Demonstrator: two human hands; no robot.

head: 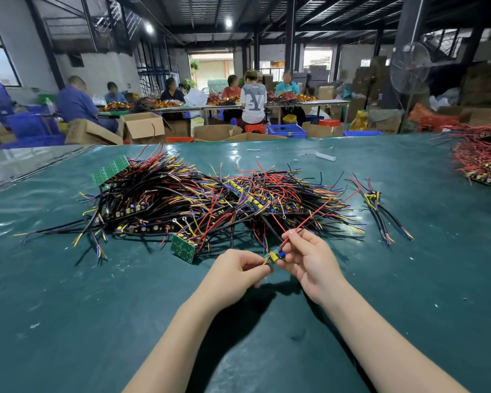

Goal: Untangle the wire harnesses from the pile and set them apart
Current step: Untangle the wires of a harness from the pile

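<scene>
A big tangled pile of wire harnesses [199, 199] with black, red, yellow and blue wires and small green boards lies across the middle of the green table [68, 307]. Just in front of it, my left hand [236, 272] pinches a small harness board [273, 256] with yellow and blue parts. My right hand [309, 259] holds the same piece from the right and pinches its red wire [318, 209], which runs up over the pile. One separated harness [379, 211] lies alone to the right of the pile.
A second heap of red wires [482, 157] sits at the table's far right edge. A loose green board [183, 248] lies at the pile's front. White scraps [325, 156] lie behind. Beyond the table are cardboard boxes, blue crates and seated workers.
</scene>
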